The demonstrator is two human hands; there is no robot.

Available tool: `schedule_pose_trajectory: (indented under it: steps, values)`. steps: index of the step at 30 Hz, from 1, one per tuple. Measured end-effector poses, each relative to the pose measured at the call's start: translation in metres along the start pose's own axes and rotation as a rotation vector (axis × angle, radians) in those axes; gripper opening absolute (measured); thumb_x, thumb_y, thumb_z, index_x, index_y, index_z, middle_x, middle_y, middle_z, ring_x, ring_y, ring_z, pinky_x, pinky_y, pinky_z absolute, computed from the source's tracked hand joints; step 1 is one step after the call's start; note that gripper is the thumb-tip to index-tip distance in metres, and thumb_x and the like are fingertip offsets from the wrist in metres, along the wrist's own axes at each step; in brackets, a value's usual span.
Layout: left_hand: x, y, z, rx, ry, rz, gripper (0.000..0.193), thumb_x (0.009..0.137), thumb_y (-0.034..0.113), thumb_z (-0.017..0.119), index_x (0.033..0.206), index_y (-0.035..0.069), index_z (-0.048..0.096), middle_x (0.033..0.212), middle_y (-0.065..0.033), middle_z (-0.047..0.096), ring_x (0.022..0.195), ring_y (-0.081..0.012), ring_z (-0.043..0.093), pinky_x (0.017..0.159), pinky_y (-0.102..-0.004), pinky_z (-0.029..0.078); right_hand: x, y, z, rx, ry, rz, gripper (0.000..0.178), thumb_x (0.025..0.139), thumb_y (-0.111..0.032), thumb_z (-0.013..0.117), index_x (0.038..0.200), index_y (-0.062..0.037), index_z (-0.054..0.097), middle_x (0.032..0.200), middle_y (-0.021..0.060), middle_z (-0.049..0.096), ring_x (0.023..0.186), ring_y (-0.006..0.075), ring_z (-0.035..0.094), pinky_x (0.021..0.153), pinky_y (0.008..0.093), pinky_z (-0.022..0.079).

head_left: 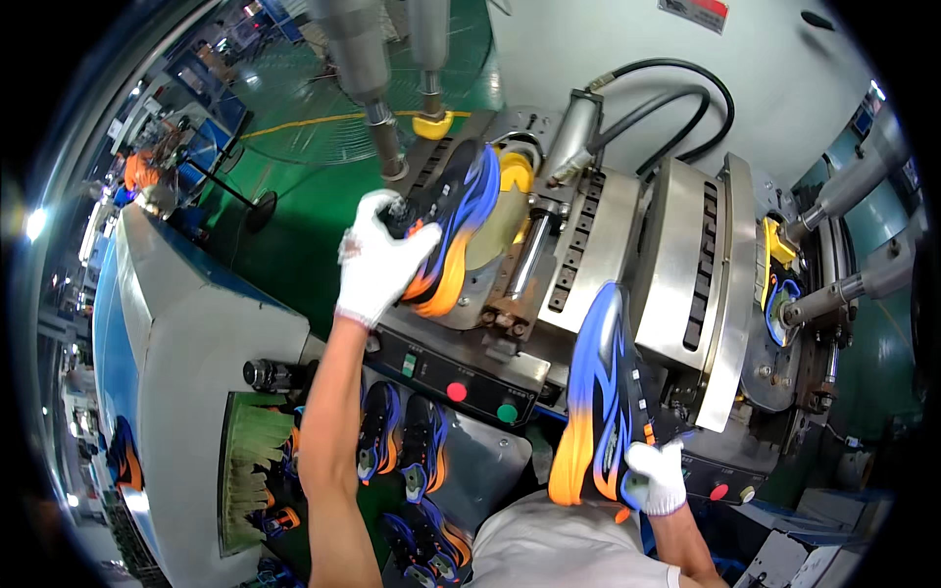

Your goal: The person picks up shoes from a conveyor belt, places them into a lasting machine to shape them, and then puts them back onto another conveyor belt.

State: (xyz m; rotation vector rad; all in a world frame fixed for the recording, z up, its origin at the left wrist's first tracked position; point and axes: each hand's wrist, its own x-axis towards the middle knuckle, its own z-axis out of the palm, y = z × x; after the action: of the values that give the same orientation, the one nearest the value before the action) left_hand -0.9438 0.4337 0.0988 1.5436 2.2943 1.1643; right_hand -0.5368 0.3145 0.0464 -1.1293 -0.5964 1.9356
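My left hand [378,263], in a white glove, is closed on a black running shoe [463,218] with a blue and orange sole. It holds that shoe by its ankle end over the left station of the press, beside a yellow pad [514,174]. A matching shoe [594,392] is in my right hand [659,478], gloved too, close in front of my body. This one stands toe up, its sole side turned left, and my fingers grip around the heel end. Part of that grip is hidden behind the shoe.
Another shoe [781,309] sits in the right station under metal cylinders [848,286]. Several shoes [423,441] lie on a metal tray [485,453] below the button panel [436,377]. To the left, a grey machine [196,392] has a green strip curtain [245,470] with shoes at its opening.
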Motion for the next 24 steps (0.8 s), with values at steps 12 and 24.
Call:
schedule_pose_trajectory:
  steps: [12,24]
  values:
    - [-0.369,-0.115,-0.125,-0.164,0.340,-0.646,0.061,0.071,0.007,0.088,0.122,0.000,0.057,0.100,-0.0101,0.066,0.085,-0.0171,0.064,0.078,-0.0340,0.055,0.270,-0.005,0.253,-0.103,-0.138,-0.139,0.029,0.085,0.007,0.071,0.107,-0.0097,0.061,0.094,0.0100,0.068,0.078,0.0250,0.067,0.067,0.0401,0.060]
    - [-0.541,-0.118,-0.097,0.044,0.582,-1.269,0.061,0.075,0.010,0.086,0.127,0.000,0.054,0.109,-0.0117,0.063,0.096,-0.0217,0.061,0.092,-0.0356,0.051,0.462,-0.013,0.263,-1.558,0.052,-0.223,0.028,0.085,-0.022,0.071,0.108,-0.0052,0.072,0.102,0.0150,0.070,0.093,0.0316,0.069,0.081,0.0538,0.059]
